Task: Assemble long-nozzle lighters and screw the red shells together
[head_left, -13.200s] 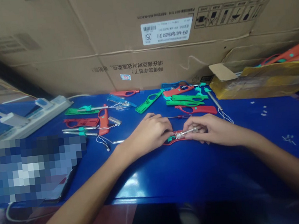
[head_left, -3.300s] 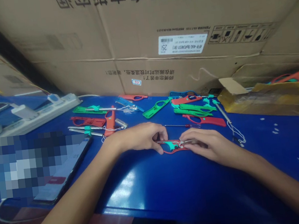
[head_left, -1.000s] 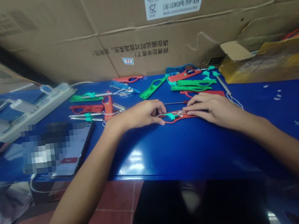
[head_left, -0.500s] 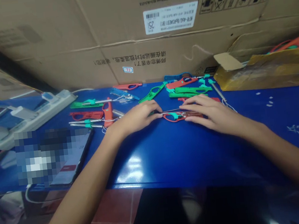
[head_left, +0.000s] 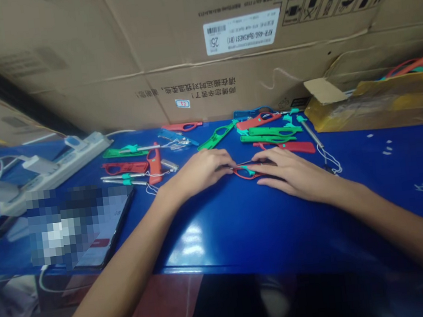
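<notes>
An orange lighter casing (head_left: pixel 246 176) with a teal trigger (head_left: pixel 249 170) lies on the blue table between my hands. My left hand (head_left: pixel 206 171) pinches the narrow end of the casing, thumb and fingertips together. Over the casing's body rests my right hand (head_left: pixel 292 172), its fingers closed on the two sides and hiding most of the handle. A thin metal strip or wire (head_left: pixel 244 163) runs between the fingertips of both hands. Just behind my right hand lies a red casing (head_left: pixel 299 147), and beyond it are green casings (head_left: pixel 269 133).
To the left lie more casings, metal tubes (head_left: pixel 125 177) with teal triggers, and white wires. A phone (head_left: pixel 116 224) and a power strip (head_left: pixel 54 172) sit further left. At the back stands a large carton (head_left: pixel 107 101); an open taped box (head_left: pixel 387 99) is at the right.
The right hand's fingers have shifted left and closed further over the orange casing, covering more of it. The left hand stays at the narrow end. The view has tilted slightly.
</notes>
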Demonstrator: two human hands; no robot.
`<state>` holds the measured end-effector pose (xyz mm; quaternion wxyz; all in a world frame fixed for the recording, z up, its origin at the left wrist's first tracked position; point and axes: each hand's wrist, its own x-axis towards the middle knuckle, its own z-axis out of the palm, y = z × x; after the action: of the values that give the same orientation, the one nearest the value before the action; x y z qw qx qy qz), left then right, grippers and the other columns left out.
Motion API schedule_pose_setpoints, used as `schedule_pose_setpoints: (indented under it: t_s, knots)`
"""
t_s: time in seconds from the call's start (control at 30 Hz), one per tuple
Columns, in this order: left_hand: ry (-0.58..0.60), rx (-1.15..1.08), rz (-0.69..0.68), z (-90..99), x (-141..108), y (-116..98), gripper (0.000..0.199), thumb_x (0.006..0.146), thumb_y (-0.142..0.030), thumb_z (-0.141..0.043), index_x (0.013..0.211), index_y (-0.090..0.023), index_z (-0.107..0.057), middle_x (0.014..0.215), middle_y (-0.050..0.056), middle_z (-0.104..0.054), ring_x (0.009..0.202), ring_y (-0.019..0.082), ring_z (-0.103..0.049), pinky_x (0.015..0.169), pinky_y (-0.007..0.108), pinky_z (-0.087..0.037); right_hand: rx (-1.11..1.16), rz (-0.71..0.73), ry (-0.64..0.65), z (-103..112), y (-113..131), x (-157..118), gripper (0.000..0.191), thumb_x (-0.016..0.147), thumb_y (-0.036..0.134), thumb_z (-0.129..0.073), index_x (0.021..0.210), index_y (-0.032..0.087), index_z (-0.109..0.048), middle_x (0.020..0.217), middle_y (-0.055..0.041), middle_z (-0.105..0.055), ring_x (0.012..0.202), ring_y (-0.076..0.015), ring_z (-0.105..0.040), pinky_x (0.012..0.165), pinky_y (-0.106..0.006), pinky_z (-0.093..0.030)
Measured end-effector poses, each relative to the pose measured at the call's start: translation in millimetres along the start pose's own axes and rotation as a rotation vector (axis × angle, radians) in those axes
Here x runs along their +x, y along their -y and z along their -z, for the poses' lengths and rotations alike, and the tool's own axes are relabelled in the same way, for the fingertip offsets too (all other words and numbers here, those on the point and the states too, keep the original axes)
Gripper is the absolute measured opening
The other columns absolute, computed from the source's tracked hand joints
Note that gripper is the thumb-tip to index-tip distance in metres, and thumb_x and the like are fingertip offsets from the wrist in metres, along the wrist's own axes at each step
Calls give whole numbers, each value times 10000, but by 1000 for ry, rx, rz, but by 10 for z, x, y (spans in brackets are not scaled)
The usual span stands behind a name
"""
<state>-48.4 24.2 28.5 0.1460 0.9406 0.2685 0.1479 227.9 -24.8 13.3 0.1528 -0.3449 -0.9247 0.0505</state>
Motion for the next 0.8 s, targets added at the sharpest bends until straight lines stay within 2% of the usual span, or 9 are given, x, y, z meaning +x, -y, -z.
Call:
schedule_pose_setpoints:
  t_s: [0.17, 0.33, 0.53, 0.6, 0.7, 0.8]
  knots:
    - [11, -6, 6, 25, 7, -44, 161, 996, -201, -601, 1056, -173, -748, 1092, 64, -729, 978, 186, -690, 895, 332, -538, 31, 0, -20, 11, 10, 11, 385, 1043, 360, -469, 1378, 292, -646, 1305, -118, -619, 1193, -293, -588, 1036, -520, -483]
    - [50, 8, 18, 52, -1, -107, 172, 1005, -257, -598, 1050, -181, -746, 1094, 64, -709, 989, 192, -684, 898, 336, -533, 69, 33, -34, 23, 34, 10, 372, 1043, 331, -471, 1349, 261, -672, 1287, -126, -639, 1200, -286, -592, 1012, -483, -516]
    - [42, 13, -15, 52, 0, -117, 198, 1020, -290, -574, 1021, -192, -746, 1067, 59, -708, 955, 184, -677, 869, 332, -523, 103, 36, -37, 55, 53, 23, 345, 1034, 361, -506, 1303, 245, -688, 1299, -107, -652, 1203, -270, -604, 1027, -471, -507]
    - [28, 25, -26, 52, 9, -119, 203, 1023, -291, -570, 1019, -184, -743, 1074, 60, -704, 960, 181, -672, 873, 331, -520, 87, 5, -89, 90, 7, 19, 347, 1034, 370, -504, 1282, 216, -693, 1293, -122, -657, 1200, -275, -607, 1016, -474, -509]
    - [-36, 81, -19, 52, 20, -114, 207, 1032, -292, -553, 1076, -173, -717, 1114, 63, -694, 1021, 190, -661, 909, 341, -504, 26, -92, -235, 150, -158, -16, 346, 1033, 353, -499, 1278, 199, -689, 1288, -136, -669, 1200, -290, -610, 1024, -499, -497]
    - [-130, 208, 74, 49, 16, -77, 223, 1037, -316, -541, 1138, -179, -684, 1187, 66, -680, 1096, 224, -635, 933, 378, -486, -63, -198, -312, 167, -392, -78, 367, 1023, 350, -500, 1305, 192, -674, 1279, -138, -697, 1197, -316, -619, 1041, -532, -478]
